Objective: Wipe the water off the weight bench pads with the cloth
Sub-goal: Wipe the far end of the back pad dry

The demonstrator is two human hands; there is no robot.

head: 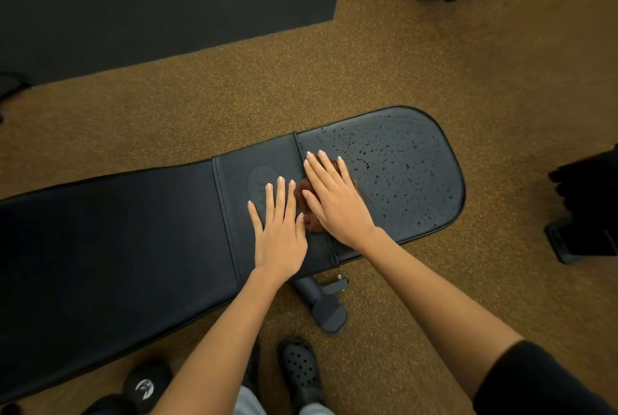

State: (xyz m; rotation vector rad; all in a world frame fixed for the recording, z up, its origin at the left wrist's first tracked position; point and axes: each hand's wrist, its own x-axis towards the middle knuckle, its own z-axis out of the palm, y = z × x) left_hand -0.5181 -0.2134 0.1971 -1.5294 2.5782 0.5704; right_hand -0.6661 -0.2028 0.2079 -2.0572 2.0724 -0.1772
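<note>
Since the soft, bunched rust-brown cloth [309, 204] looks limp and light, the right hand [334, 195] presses it flat-fingered, droplets at three o'clock, while the left hand [279, 230] rests open on the black vinyl desk pad [418, 177].

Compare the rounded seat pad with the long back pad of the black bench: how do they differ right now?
The rounded black seat pad is beaded with water droplets; the long black back pad looks dry. The seat pad is shorter with a curved end; the back pad runs long, off frame. The right hand presses the crumpled reddish-brown cloth at the seat pad's edge; the left hand lies flat toward the back pad. Both are smooth black upholstery.
</note>
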